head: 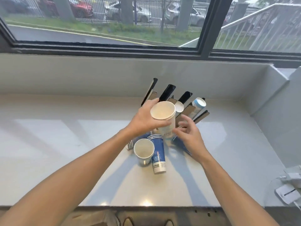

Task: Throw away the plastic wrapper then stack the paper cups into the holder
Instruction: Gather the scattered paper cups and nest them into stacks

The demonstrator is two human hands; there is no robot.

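My left hand (145, 119) grips a stack of paper cups (164, 118) near its rim, open mouth up, held above the counter in front of the holder. My right hand (189, 134) hovers just right of the stack's lower end with its fingers spread, holding nothing. The black cup holder (167, 92) with upright dividers stands behind; two of its slots hold cup stacks (198, 104). On the counter lie a single upright cup (144, 151), a blue stack on its side (158, 154) and another stack (131, 144) partly hidden by my left arm. No plastic wrapper is visible.
The white counter (65, 136) runs along a low white wall under a large window (114, 22). At the right edge lie a white charger block with a cable (291, 176) and a white card (286, 194). The counter's front edge is just below my forearms.
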